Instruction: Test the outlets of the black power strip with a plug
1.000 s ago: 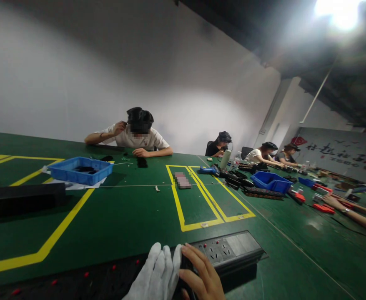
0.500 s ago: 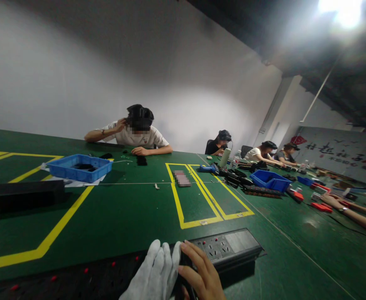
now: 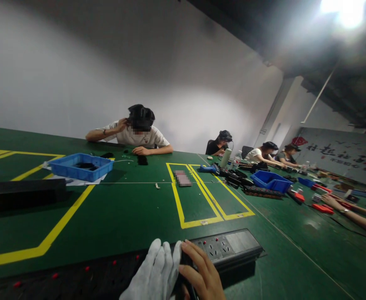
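A long black power strip [image 3: 242,246] with sockets and small red parts lies along the near edge of the green table. My left hand [image 3: 154,271], in a white glove, rests over the strip at the bottom centre, its fingers pressed together against a dark object. My right hand [image 3: 201,271] is bare, right beside the glove, with bent fingers around the same dark object, which is mostly hidden between the hands. What that object is cannot be made out.
A blue tray [image 3: 81,173] with dark parts and a black bar [image 3: 23,193] lie at left. A pinkish phone-like item [image 3: 182,178] sits inside yellow tape. Blue bin [image 3: 270,181], black parts and red tools [image 3: 323,208] are at right. People sit across the table.
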{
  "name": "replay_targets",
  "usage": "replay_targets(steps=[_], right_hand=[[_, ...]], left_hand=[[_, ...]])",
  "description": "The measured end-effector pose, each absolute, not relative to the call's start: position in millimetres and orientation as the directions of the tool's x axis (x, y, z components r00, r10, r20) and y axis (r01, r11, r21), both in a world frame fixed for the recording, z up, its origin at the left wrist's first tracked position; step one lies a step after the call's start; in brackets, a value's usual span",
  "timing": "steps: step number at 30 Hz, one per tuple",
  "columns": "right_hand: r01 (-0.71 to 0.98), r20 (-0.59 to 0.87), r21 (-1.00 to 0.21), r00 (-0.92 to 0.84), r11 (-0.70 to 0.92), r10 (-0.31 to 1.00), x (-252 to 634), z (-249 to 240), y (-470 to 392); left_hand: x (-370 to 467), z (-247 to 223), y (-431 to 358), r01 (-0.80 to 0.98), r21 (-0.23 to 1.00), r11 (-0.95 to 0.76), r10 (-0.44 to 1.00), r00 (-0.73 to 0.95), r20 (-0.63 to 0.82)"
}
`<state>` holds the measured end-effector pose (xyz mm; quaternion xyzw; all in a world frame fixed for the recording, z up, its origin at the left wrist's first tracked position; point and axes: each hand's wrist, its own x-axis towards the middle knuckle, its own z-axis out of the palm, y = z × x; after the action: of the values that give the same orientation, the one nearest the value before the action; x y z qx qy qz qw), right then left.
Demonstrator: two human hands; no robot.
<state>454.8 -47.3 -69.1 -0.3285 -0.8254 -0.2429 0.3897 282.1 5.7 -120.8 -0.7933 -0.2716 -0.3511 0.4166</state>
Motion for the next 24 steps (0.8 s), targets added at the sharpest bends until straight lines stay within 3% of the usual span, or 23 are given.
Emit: replay_targets(steps=[24], right_hand=[[0.729, 0.804, 0.169, -0.491, 0.663, 0.336, 456.0, -72.8, -45.0]], left_hand=[[282.2, -118.2, -1.6, 0.731, -0.516, -0.446, 0.209, 0.646, 0.734]])
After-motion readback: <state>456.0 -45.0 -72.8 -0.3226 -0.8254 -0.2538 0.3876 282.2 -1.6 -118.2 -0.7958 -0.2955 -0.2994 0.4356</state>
